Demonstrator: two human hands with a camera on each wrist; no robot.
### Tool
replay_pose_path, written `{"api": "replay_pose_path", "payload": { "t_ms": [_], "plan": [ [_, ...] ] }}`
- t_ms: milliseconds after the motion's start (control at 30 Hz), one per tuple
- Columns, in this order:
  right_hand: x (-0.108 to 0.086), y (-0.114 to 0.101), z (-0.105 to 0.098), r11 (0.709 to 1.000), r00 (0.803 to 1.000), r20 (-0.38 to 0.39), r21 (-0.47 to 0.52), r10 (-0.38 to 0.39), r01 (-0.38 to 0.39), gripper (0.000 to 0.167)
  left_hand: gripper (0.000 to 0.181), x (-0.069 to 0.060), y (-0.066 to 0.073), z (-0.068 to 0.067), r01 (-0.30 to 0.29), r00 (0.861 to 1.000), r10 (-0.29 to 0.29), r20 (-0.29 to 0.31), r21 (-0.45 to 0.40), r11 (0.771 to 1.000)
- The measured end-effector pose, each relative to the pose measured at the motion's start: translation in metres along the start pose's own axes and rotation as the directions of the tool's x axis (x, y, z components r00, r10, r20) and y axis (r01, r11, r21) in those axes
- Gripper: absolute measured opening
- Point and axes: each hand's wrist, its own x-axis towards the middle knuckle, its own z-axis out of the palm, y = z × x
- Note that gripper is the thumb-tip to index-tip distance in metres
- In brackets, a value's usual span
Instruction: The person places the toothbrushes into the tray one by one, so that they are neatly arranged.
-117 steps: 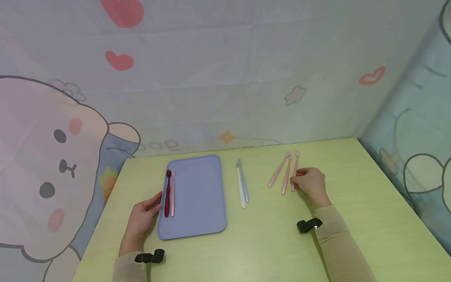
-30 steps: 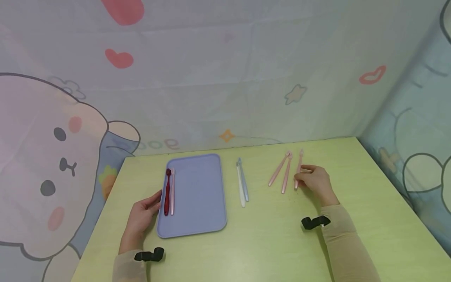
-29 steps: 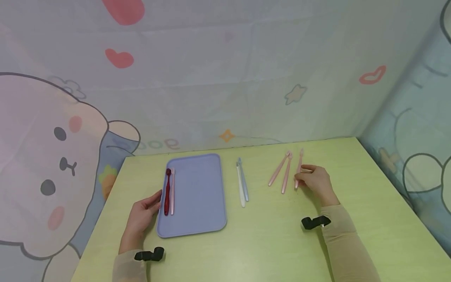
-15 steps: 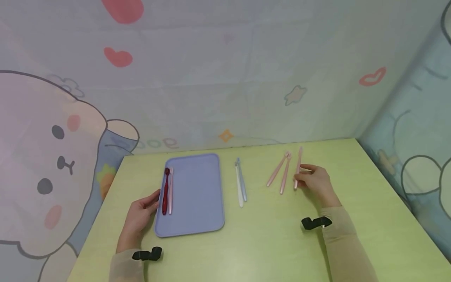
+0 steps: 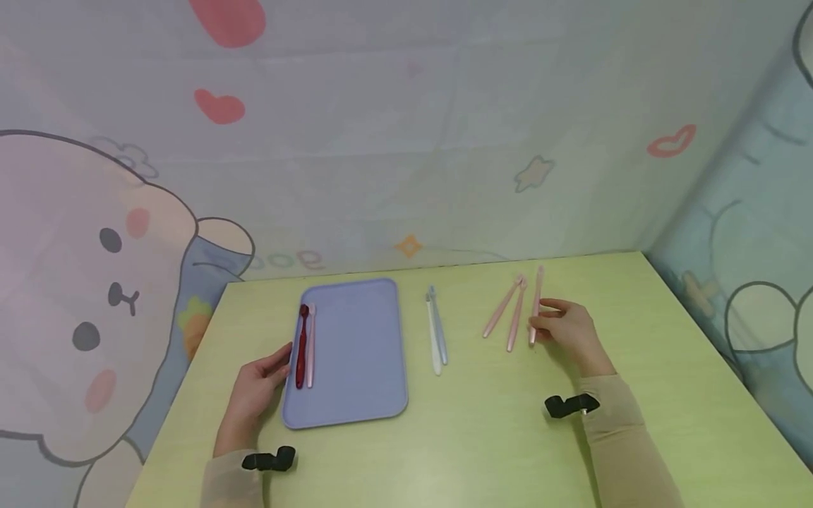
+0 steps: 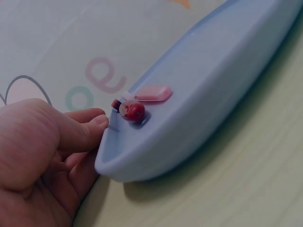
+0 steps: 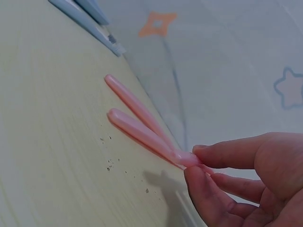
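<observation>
My right hand [image 5: 568, 331] pinches a pink toothbrush [image 5: 540, 286] between thumb and fingertips near its handle end; the brush stands nearly straight away from me. Two more pink toothbrushes, one leaning left [image 5: 500, 310] and one straighter [image 5: 516, 317], lie to its left with heads together. My left hand [image 5: 253, 395] holds the left edge of a lavender tray [image 5: 365, 353], thumb at the rim in the left wrist view [image 6: 90, 130]. Side by side along that edge lie a dark red toothbrush [image 5: 301, 353] and a pale pink toothbrush [image 5: 311, 353].
A white toothbrush [image 5: 435, 342] and a blue toothbrush [image 5: 440, 331] lie on the yellow-green table [image 5: 470, 437] right of the tray. Small dark specks [image 7: 109, 163] dot the table by the pink brushes. A printed cloth [image 5: 356, 162] hangs behind the table's far edge.
Since the oldest frame, my right hand has shifted slightly right with the pink toothbrush, away from the other two. Its head has turned a little. The left hand and tray stay in place.
</observation>
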Motion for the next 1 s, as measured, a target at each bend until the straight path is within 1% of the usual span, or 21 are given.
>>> {"api": "replay_pose_path", "payload": {
  "t_ms": [267, 467, 733, 867, 1000],
  "plan": [
    [0.0, -0.003, 0.001, 0.999, 1.0, 0.016, 0.031, -0.014, 0.014, 0.067, 0.047, -0.002, 0.002, 0.003, -0.025, 1.0, 0.025, 0.0, 0.025, 0.999],
    [-0.001, -0.005, 0.003, 0.998, 0.997, 0.052, 0.035, -0.052, 0.05, 0.067, 0.047, -0.001, 0.001, 0.003, -0.055, 0.998, 0.055, 0.006, 0.038, 0.998],
    [-0.005, -0.014, 0.019, 0.995, 0.991, 0.089, 0.019, -0.096, 0.095, 0.065, 0.047, 0.0, 0.003, 0.005, -0.044, 0.999, 0.044, 0.002, 0.028, 0.999],
    [-0.007, -0.015, 0.026, 0.995, 0.988, 0.116, 0.007, -0.102, 0.102, 0.061, 0.047, 0.002, 0.002, 0.008, -0.037, 0.999, 0.037, 0.002, 0.016, 0.999],
    [-0.009, -0.014, 0.034, 0.992, 0.981, 0.152, 0.007, -0.124, 0.124, 0.059, 0.048, 0.002, 0.001, 0.01, -0.034, 0.999, 0.034, 0.002, 0.008, 0.999]
  ]
}}
